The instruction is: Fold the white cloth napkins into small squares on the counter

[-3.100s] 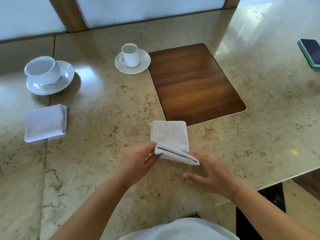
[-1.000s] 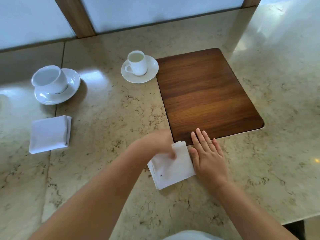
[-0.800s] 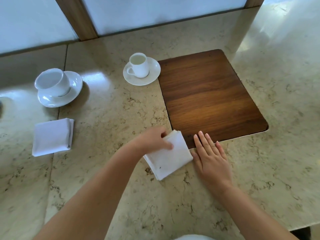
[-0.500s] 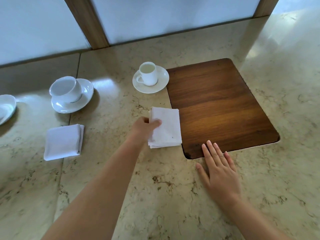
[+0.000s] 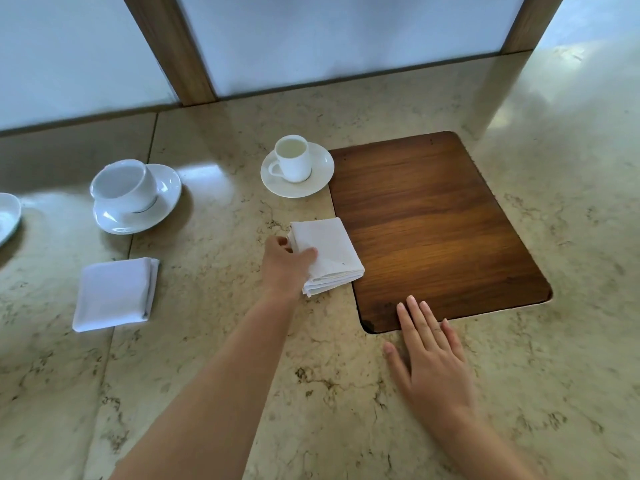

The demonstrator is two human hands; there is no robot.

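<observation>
A white napkin (image 5: 329, 252) folded into a small square lies at the left edge of the wooden inlay (image 5: 436, 230), partly over it. My left hand (image 5: 285, 266) grips its left edge, thumb on top. A second folded white napkin (image 5: 114, 294) rests flat on the marble counter (image 5: 214, 341) to the left. My right hand (image 5: 429, 351) lies flat and empty on the counter, fingers apart, fingertips just over the inlay's near corner.
A small white cup on a saucer (image 5: 296, 166) stands just beyond the held napkin. A larger cup on a saucer (image 5: 133, 194) sits at the left, and another saucer (image 5: 7, 216) shows at the left edge. A frosted panel with wooden posts (image 5: 169, 50) backs the counter.
My left hand has carried the folded napkin away from me, from the near counter up beside the small cup. My right hand let go of it and stayed flat on the counter.
</observation>
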